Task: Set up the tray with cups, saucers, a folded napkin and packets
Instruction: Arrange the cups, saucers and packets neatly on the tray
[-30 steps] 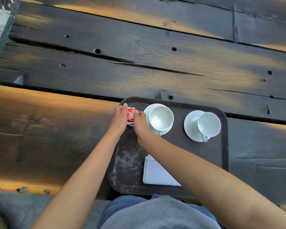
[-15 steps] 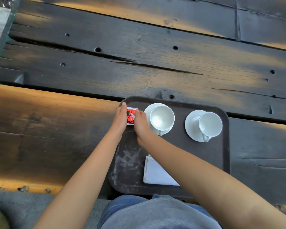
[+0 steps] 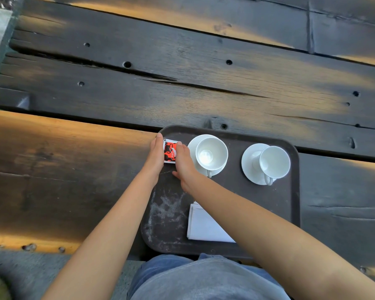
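Note:
A dark brown tray [image 3: 290, 204] lies on the wooden table in front of me. Two white cups sit on white saucers along its far side: the left cup [image 3: 211, 153] and the right cup [image 3: 274, 162]. A folded white napkin [image 3: 204, 226] lies at the tray's near edge, partly under my right forearm. Red, black and white packets [image 3: 170, 152] rest in the tray's far left corner. My left hand [image 3: 155, 156] presses against their left side and my right hand [image 3: 183, 162] against their right side, both flat with fingers together.
The table is made of dark, worn wooden planks [image 3: 182, 87] with gaps, cracks and holes. A lighter plank [image 3: 52, 169] runs left of the tray. My lap in blue fabric [image 3: 204, 278] is at the near edge.
The hands stay on either side of the packets, with the packets now lying flatter and squarer between them. The cups, saucers and napkin have not moved.

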